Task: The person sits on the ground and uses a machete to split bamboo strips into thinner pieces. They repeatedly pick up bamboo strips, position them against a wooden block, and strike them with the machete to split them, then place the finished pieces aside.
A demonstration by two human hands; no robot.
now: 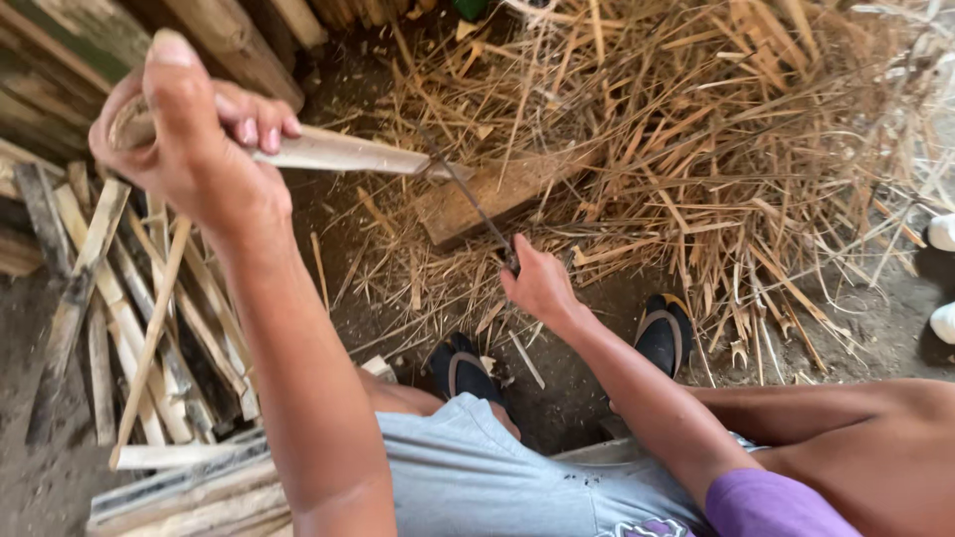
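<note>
A stack of split bamboo slats [109, 328] lies on the dirt floor [40, 467] at the far left, its ends fanned toward the lower left corner, with darker poles [229, 40] leaning behind it. Above the stack, the person's left hand [189, 139] is raised, its grip clamped around the near end of a pale bamboo strip [338, 151] that runs level to the right. The strip's far tip meets the thin dark blade of a knife [477, 214] just above a wooden block [487, 194] set on the ground. The right hand [542, 288] sits lower, its grip closed on the knife's handle, the blade slanting up and left to the strip. Below the hands, two feet in black sandals [665, 333] rest well apart on bare dirt, leaving a patch of open ground between them and the block. The seated person's grey shorts [487, 477] and a purple sleeve [766, 507] fill the bottom edge. To the right, a deep heap of straw-coloured bamboo shavings [716, 149] spreads from the block to the right border, crowding the ground there. Two white objects [943, 278] show at the right edge, too cropped to identify.
</note>
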